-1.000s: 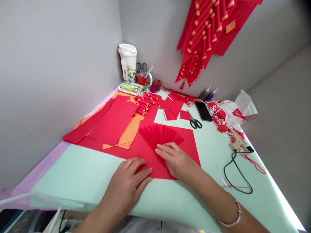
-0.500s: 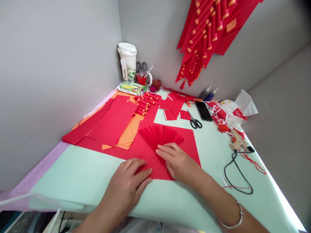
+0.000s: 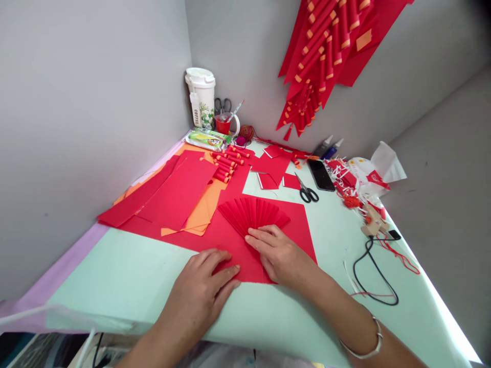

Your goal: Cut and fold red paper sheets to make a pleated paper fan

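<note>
A pleated red paper fan [image 3: 253, 210] lies spread on a large red paper sheet [image 3: 299, 237], its wide edge facing away from me. My right hand [image 3: 274, 250] has its fingers over the fan's narrow lower end, holding it against the sheet; that end is hidden under the fingers. My left hand [image 3: 210, 278] rests at the sheet's near edge, fingers stretched out, with nothing in them.
Red sheets [image 3: 180, 189] and orange paper [image 3: 199, 214] lie left. Paper firecracker rolls [image 3: 228, 161], scissors [image 3: 308, 193], a phone [image 3: 321, 175] and a lidded cup [image 3: 201, 97] are farther back. A black cord [image 3: 376, 281] lies right. Firecracker decorations [image 3: 322, 56] hang on the wall.
</note>
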Tool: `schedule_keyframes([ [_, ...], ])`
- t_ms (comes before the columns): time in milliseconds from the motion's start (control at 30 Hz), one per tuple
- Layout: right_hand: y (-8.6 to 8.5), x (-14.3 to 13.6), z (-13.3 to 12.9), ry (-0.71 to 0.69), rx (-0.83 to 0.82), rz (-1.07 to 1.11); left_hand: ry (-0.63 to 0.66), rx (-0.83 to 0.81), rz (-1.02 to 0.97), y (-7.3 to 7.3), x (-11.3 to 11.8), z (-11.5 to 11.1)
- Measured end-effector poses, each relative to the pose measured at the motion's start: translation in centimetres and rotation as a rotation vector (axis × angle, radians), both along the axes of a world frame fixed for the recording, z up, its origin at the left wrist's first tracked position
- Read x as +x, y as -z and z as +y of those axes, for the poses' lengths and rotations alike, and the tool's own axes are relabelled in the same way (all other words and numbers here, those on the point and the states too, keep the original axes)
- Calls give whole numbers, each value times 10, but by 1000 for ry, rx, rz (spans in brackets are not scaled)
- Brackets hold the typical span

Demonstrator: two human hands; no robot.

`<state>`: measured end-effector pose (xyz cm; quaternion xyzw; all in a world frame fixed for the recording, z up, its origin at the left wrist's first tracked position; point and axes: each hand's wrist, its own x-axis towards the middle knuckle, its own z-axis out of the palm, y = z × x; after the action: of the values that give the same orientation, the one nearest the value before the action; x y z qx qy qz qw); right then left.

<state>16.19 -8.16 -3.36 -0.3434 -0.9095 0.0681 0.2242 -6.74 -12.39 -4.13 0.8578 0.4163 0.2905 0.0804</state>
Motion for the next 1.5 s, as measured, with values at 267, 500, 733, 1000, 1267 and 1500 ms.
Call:
schedule_keyframes([
  [267, 1, 0, 1, 7, 3, 1, 1, 3, -4, 1, 0, 0],
  [500, -2, 0, 0, 8, 2, 3, 7, -1, 2, 1, 0, 0],
  [733, -2, 0, 1, 4, -6, 3, 5, -2, 1, 1, 0, 0],
  [1000, -4, 5, 4, 9, -60, 15, 6, 0, 18, -2, 1, 1],
  [1267, -5, 10, 8, 9, -138, 31, 11, 11, 23, -4, 1, 2],
  [1500, -5, 9, 8, 16, -134, 32, 14, 37, 36, -3, 0, 2],
])
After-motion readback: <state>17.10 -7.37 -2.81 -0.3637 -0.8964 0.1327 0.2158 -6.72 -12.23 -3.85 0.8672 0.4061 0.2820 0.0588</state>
